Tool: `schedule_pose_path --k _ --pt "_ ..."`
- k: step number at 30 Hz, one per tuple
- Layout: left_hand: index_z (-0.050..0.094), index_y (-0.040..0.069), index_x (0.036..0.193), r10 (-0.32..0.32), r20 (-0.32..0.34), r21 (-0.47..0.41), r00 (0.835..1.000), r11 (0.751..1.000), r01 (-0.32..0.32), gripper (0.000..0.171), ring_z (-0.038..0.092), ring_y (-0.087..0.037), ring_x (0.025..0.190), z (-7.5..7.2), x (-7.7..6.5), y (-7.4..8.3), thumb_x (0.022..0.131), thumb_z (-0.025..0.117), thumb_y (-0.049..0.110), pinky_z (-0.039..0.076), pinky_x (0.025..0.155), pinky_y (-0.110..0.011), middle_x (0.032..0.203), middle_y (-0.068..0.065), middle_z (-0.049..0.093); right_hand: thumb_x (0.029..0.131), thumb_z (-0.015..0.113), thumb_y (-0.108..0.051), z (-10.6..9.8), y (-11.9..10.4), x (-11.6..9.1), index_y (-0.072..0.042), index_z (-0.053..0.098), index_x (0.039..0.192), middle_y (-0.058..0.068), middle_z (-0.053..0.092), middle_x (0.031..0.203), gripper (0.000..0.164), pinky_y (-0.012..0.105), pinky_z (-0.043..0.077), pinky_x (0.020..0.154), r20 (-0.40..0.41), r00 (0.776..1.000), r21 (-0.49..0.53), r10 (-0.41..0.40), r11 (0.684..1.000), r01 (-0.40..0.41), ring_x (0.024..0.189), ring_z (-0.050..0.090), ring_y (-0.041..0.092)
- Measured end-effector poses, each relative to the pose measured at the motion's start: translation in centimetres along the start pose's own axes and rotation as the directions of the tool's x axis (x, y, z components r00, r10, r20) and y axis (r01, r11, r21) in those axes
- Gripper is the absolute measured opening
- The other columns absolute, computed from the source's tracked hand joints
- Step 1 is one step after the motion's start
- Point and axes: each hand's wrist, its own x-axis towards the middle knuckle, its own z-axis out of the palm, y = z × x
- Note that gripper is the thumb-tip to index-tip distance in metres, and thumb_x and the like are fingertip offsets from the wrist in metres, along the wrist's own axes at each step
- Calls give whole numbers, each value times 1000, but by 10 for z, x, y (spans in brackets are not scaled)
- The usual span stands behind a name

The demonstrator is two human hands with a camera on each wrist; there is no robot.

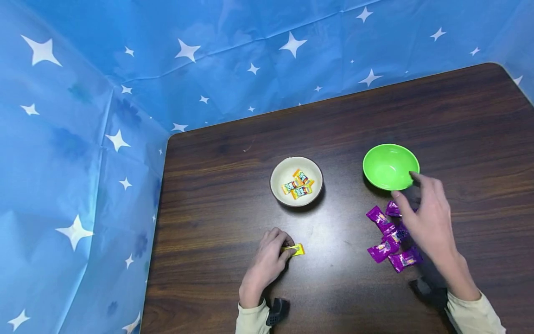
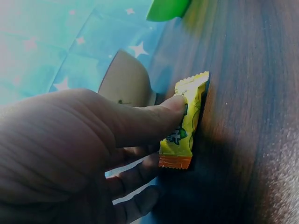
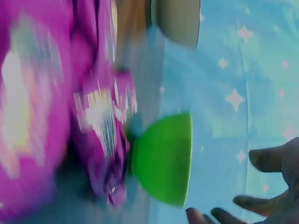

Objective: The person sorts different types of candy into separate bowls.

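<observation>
My left hand [image 1: 267, 260] pinches a yellow wrapped candy [image 1: 298, 249] just above or on the table, in front of the cream bowl [image 1: 275, 195]. In the left wrist view the thumb presses on the wrapper of the candy [image 2: 180, 133], with the fingers partly hidden behind it. Several orange-and-yellow wrapped candies [image 1: 301, 191] lie inside the cream bowl. My right hand [image 1: 431, 222], fingers spread and holding nothing, hovers by the near right rim of the green bowl [image 1: 385, 162]. Purple wrapped candies [image 1: 381, 250] lie in a loose pile beside and partly under that hand in the head view.
The dark wood table [image 1: 208, 204] has its far edge against a blue curtain [image 1: 233, 55] with white stars, which also hangs along the left side. The green bowl stands right of the cream one, and no candy shows in it.
</observation>
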Motion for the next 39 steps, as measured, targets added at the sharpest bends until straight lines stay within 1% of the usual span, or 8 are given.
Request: schedule_pose_path --k 9,15,18,24,26,29,32,39 --pt "61 7 91 15 -22 -59 1000 998 -16 15 58 -21 84 4 3 4 90 76 3 48 79 -38 85 -1 61 103 57 -18 -10 29 37 12 36 150 38 45 140 60 66 38 98 40 983 41 181 982 -183 123 51 55" --pt "65 3 99 18 -163 -164 986 985 -45 12 63 -20 86 4 4 12 92 75 2 52 79 -37 93 -4 64 106 55 -20 -5 36 45 12 28 154 38 43 149 64 60 47 99 165 954 52 251 963 -263 125 56 54" --pt "68 2 100 36 -309 -214 950 971 -107 11 64 -20 84 -6 12 18 92 75 1 53 76 -37 95 -6 65 106 54 -18 -3 38 48 13 26 155 41 42 147 64 64 44 100 205 945 71 255 959 -274 124 55 56" --pt "70 -1 101 55 -579 -157 813 972 -177 10 63 -24 79 -27 49 23 91 74 -1 54 70 -38 94 -11 64 107 52 -15 0 42 52 12 23 157 43 41 147 64 60 39 108 254 930 113 264 947 -300 122 56 54" --pt "70 -2 103 43 -598 -141 800 977 -158 11 65 -27 82 -28 67 22 92 72 -3 55 73 -38 96 -13 64 107 52 -17 0 45 51 10 22 158 41 39 151 65 44 46 107 270 922 142 278 935 -324 123 57 47" --pt "70 -3 106 32 -577 -99 816 989 -109 16 67 -30 90 -25 88 22 91 69 -8 56 81 -40 101 -15 65 107 51 -14 1 47 50 8 20 160 39 35 154 65 26 56 89 292 910 238 294 899 -367 106 72 19" --pt "69 -2 109 60 -566 -17 822 996 -85 21 67 -32 97 -18 98 24 89 69 -9 55 85 -43 105 -15 65 107 50 -10 2 47 49 7 17 161 40 30 156 65 19 57 74 308 905 337 294 855 -393 86 65 -10" --pt "69 -1 109 262 -637 98 725 961 -260 16 64 -33 101 -4 99 53 93 70 2 51 91 -44 108 -15 66 107 49 -9 1 45 51 4 18 162 37 31 157 64 21 58 73 305 898 428 317 797 -427 87 58 -14"
